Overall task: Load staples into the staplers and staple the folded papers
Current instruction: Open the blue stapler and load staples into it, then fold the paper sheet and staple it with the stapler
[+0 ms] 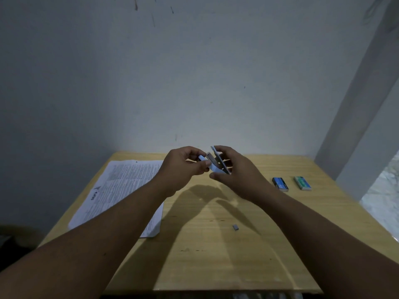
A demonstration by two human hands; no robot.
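Two hands are meeting above the far middle of the wooden table [216, 255], both working on one small stapler [217, 164] held up in the air. The left hand [183, 167] is pinching the pale blue end of the stapler between thumb and fingertips. The right hand [237, 171] is curling around the other side, fingers gripping the hinged metal part, which is standing swung open and tilted away from the blue body — the metal channel inside is showing, though whether any staples are sitting in it is too small to tell.

Two small staple boxes are lying near the table's right edge, well apart from the hands: a dark blue box [280, 184] and, just beside it to the right, a green box [302, 183]. Both are looking closed, so their contents are hidden.

A printed sheet of paper [121, 186] is lying flat on the left part of the table, partly under the left forearm. A tiny grey piece [235, 227] — possibly a short strip of staples — is resting alone on the bare wood, nearer the person than the hands.
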